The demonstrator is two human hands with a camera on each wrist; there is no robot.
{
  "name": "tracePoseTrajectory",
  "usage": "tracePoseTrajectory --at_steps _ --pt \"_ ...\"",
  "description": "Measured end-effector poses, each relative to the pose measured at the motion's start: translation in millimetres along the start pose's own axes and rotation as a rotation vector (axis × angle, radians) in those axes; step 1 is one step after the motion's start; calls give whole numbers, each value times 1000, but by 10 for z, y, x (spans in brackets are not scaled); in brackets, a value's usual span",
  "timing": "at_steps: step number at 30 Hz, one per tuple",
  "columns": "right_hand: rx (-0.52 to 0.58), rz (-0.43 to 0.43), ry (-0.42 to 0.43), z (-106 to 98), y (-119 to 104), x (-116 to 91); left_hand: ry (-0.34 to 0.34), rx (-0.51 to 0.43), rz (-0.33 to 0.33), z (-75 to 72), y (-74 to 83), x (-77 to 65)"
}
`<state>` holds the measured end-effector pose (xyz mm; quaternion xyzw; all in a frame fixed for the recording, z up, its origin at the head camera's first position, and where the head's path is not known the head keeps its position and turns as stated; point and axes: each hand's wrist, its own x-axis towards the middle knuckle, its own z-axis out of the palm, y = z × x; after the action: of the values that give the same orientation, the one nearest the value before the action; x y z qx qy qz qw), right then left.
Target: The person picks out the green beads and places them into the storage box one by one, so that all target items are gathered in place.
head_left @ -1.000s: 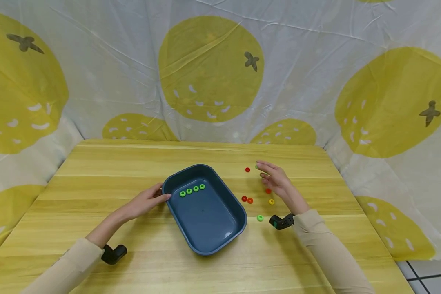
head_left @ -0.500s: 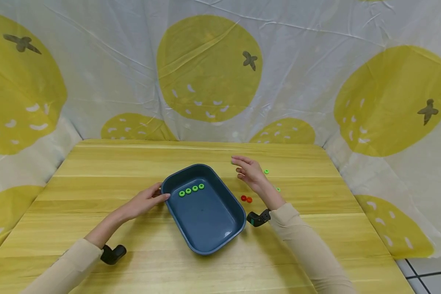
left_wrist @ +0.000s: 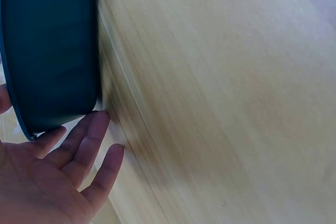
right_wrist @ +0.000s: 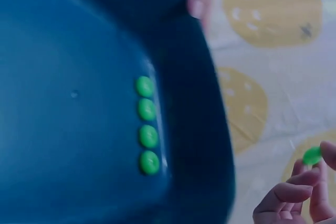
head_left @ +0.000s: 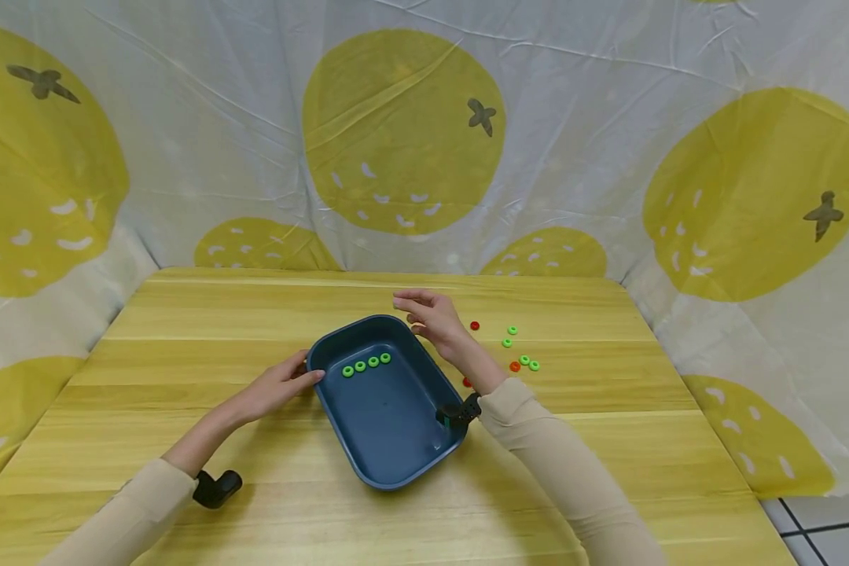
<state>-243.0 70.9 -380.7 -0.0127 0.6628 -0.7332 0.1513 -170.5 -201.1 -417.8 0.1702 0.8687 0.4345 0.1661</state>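
Note:
A dark blue rectangular tray [head_left: 389,428] sits at an angle on the wooden table. My left hand [head_left: 272,389] grips its left corner, thumb over the rim and fingers against the outer wall, as the left wrist view also shows. Inside, several small green rings [right_wrist: 148,136] form a row along the tray's far end. Above the far right corner of the tray is my right hand [head_left: 435,321]. In the right wrist view its thumb and fingertip pinch one more green ring [right_wrist: 312,156], held clear of the tray.
Right of the tray lie several loose green rings [head_left: 524,360], a red ring [head_left: 475,325] and an orange ring [head_left: 515,366]. Another red ring [head_left: 467,382] is partly covered by the right wrist. A fruit-patterned cloth [head_left: 573,157] hangs behind the table.
My right hand has moved left from the loose rings to the tray's far end, carrying a green ring. My left hand stays on the corner; the tray has shifted very slightly left.

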Motion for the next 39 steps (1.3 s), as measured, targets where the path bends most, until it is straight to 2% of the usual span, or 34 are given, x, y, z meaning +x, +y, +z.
tracePoseTrajectory --at_steps 4,11,15,18,23,30,36,39 --pt "-261 -107 -109 215 83 7 -3 -3 -4 -3 -9 3" --pt "-874 -370 -415 565 260 25 -18 -25 -3 4 -23 12" --pt "-1172 -418 -507 680 367 7 -17 -37 1 15 -14 10" --pt "-1299 -413 -545 724 439 -8 -20 -39 12 14 -2 3" --pt "-1367 -418 -569 737 508 -8 -26 -39 14 10 3 -1" --pt "-1348 -442 -557 687 498 -25 -24 -48 1 23 -15 6" --pt "-1238 -477 -452 624 446 -34 -25 -39 -8 18 -14 -2" --pt "-1098 -475 -384 593 398 -29 -22 -36 -19 16 1 -11"
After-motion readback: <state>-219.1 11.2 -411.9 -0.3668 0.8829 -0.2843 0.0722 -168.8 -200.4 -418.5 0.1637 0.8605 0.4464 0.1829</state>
